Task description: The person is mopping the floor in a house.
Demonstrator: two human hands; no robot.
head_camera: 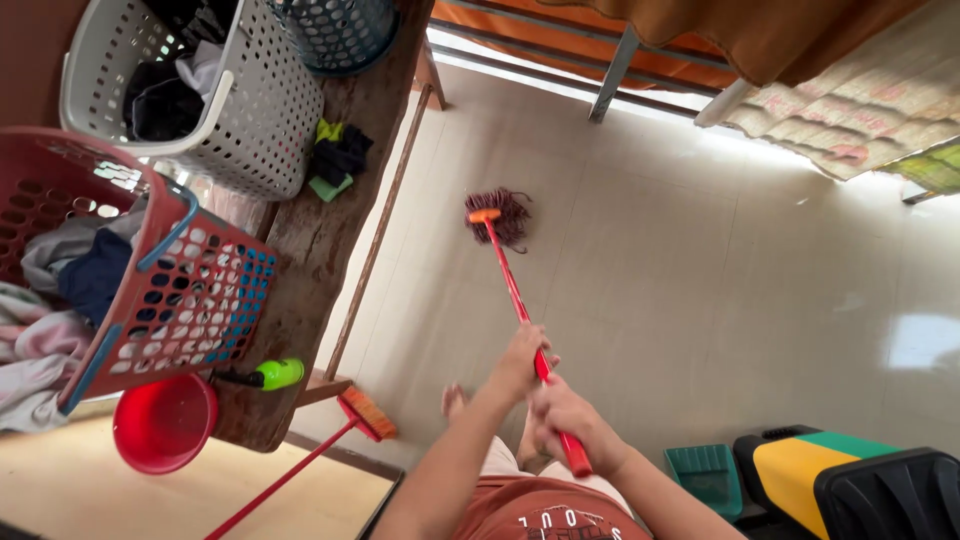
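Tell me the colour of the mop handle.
Red, the mop handle with an orange fitting at the head; head view.

Bright daylight entered from beyond the mop head (499, 218); the tiled floor (700, 300) showed pale glare right of it. Focus was sharp centrally; the frame was rotated, edges stretched by wide-angle distortion.

A home's laundry or utility area. 3 perforated plastic laundry baskets stand on a worn wooden tabletop (310, 240): a white one (250, 110) and a red one (180, 300) hold clothes, beside a teal one (335, 30). A red basin (160, 425), a red broom (365, 412), a teal dustpan (708, 475) and a string mop (500, 215) sit about the pale tiled floor (700, 260).
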